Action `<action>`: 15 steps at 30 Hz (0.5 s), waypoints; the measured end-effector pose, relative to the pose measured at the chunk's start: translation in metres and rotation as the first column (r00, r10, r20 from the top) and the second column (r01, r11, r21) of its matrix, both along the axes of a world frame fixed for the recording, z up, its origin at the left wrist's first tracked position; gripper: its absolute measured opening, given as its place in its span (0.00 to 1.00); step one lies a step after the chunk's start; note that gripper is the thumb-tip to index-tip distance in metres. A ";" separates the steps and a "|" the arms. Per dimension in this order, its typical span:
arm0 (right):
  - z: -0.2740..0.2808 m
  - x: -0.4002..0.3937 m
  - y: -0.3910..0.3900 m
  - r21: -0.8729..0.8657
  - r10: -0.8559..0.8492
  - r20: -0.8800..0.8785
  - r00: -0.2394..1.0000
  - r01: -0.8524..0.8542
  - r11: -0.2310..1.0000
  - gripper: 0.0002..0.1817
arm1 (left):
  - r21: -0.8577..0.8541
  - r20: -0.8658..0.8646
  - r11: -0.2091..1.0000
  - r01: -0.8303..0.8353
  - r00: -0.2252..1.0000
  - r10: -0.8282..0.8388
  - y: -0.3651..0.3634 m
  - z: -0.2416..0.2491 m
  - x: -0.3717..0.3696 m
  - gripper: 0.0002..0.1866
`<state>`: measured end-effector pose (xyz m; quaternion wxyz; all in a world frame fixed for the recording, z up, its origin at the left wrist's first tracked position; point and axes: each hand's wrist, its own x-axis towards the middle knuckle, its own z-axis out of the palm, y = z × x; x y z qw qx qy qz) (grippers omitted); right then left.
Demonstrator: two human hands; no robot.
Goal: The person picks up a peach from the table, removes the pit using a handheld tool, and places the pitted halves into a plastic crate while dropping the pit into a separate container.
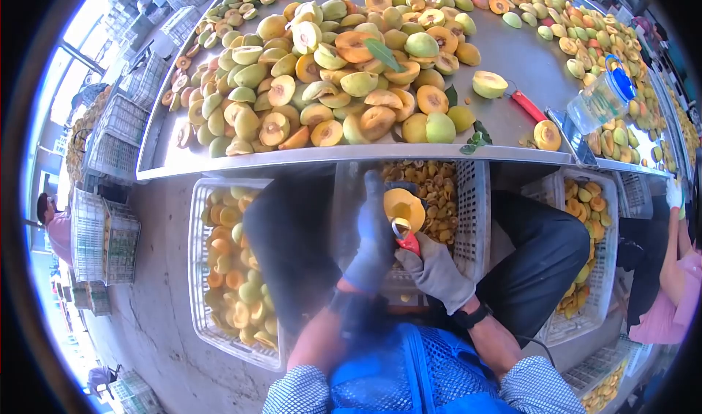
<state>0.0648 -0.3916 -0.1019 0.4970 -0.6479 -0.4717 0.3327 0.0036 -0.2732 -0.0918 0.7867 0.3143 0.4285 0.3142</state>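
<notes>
My gloved left hand (369, 242), smeared by motion, holds a yellow peach half (402, 203) with its hollow side facing up. My right hand (442, 275), in a grey glove, is closed around the red handle of a pitting knife (408, 243). The knife's curved metal loop meets the lower edge of the half. Both hands are above a crate (472, 217) of small brownish-yellow pieces between my knees. The left fingers behind the fruit are partly hidden.
A metal table (256, 160) ahead bears a heap of halved peaches (329, 85), a red-handled knife (528, 107), a phone (581, 147) and a blue-lidded jar (599, 101). Crates of halves stand at my left (193, 268) and right (608, 268). A pink-clad person (669, 297) sits at the right.
</notes>
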 end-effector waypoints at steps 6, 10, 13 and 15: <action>0.023 0.015 -0.006 -0.184 0.063 0.223 0.973 -0.022 0.983 0.15 | 0.093 0.035 0.996 -0.006 0.999 0.003 -0.009 0.001 -0.009 0.34; 0.025 0.025 -0.012 -0.307 0.146 0.372 0.916 -0.027 0.951 0.15 | 0.021 -0.055 1.000 -0.017 0.998 0.018 -0.005 -0.021 -0.006 0.36; 0.010 0.031 -0.030 -0.541 0.384 0.460 0.800 -0.090 0.836 0.14 | -0.120 0.139 0.981 -0.150 0.976 0.166 0.013 -0.024 -0.013 0.33; -0.011 0.030 -0.043 -0.464 0.215 0.463 0.860 0.029 0.885 0.14 | 0.001 0.108 0.994 -0.110 0.988 0.109 0.017 -0.022 -0.019 0.32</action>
